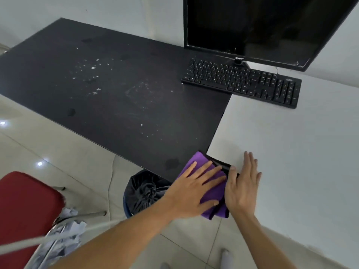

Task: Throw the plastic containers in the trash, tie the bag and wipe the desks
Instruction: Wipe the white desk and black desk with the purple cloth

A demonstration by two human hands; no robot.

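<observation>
Desks: two butted together, a dark desk (116, 94) to the left and a white desk (291, 152) to the right.

Purple cloth (194, 159) lies at the near corner where the two tops meet. The left hand (196, 189) presses it flat, fingers straight and spread. The right hand (242, 183) rests flat on the white top, fingers straight, its thumb side touching the cloth's edge. Neither hand grips anything.

Step in hand, as I judge it: wiping. The black trash bag (143, 193) in its bin under the dark desk looks gathered at the neck, and I see no plastic containers.

Dark top carries pale crumbs (93, 67) toward its far left, plus dull smears and a few darker spots. The next move likely calls for a firm sweep outward across that top, drawing the crumbs together rather than scattering them, and stopping short of the keyboard (240, 82), which straddles both desks.

Room: blank monitor (262, 26) against a white wall, pale tiled floor, red chair (25, 206) near left, shredded paper (71, 228) beside it.
</observation>
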